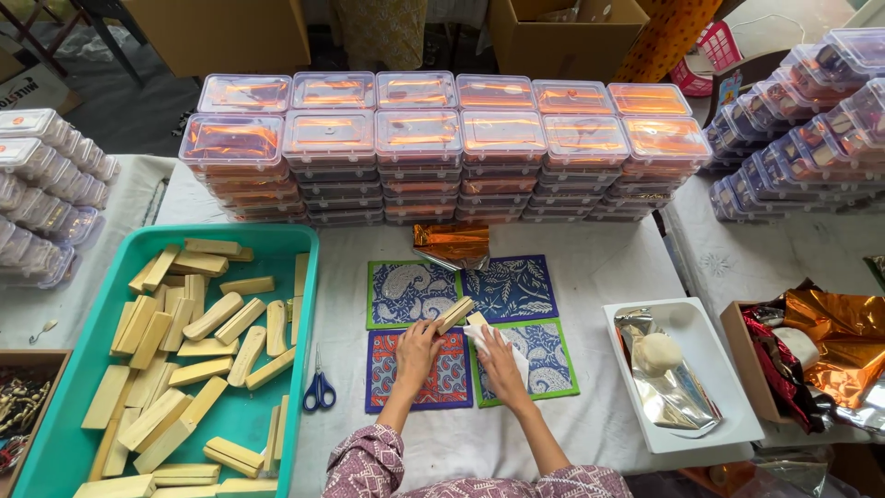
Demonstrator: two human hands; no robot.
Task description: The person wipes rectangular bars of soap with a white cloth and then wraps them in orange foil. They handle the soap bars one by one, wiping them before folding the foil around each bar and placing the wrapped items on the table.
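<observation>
My left hand [415, 353] holds a pale wooden block [454, 314] tilted above four patterned cloth mats [512, 288] laid in a square on the table. My right hand [501, 362] presses a white cloth [481, 338] against the block's lower end. The mats have blue, red and green borders. A folded orange foil sheet [451, 243] lies just beyond the mats.
A teal tray [304, 277] at left holds several wooden blocks, with blue-handled scissors [319, 391] beside it. A white tray [710, 369] at right holds silver foil and a round pale lump. Stacks of lidded plastic boxes [419, 138] line the back and both sides.
</observation>
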